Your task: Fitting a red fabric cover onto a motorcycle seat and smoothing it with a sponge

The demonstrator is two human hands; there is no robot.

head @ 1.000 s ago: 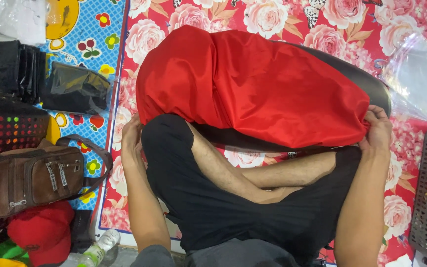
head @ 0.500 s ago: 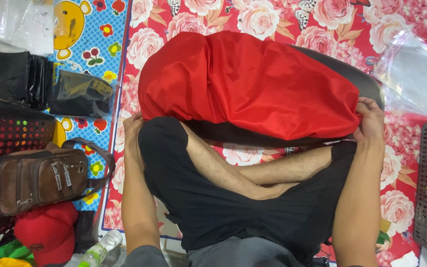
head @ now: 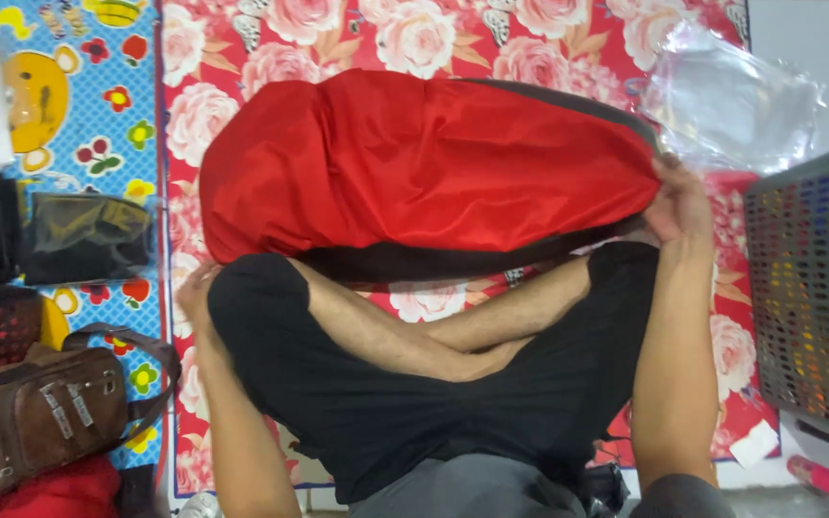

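— Fabric first: what is that big red thing?

— A red bag (head: 424,168) of shiny cloth with a dark rim along its near side, lying across the rose-patterned floor mat (head: 271,48) just beyond the person's crossed legs. It spans most of the mat's width.

— And the right hand (head: 678,201)?

— It is at the bag's right end, fingers closed on the bunched red cloth and dark rim there, close to the mat's right edge.

— The left hand (head: 194,293)?

— Low at the bag's left end, beside the knee. It is largely hidden behind the black shorts, so I cannot tell whether it grips anything or lies loose.

— What lies around?

— A crumpled clear plastic bag (head: 731,105) sits at the mat's far right corner, just beyond the right hand. A grey perforated basket (head: 813,288) stands off the right edge. On the left lies a blue cartoon mat (head: 69,96) carrying a black pouch in clear wrap (head: 83,238), and nearer the person a brown sling bag (head: 35,422) with zips and a strap. A pink marker (head: 820,477) lies on the floor near the basket's near corner.
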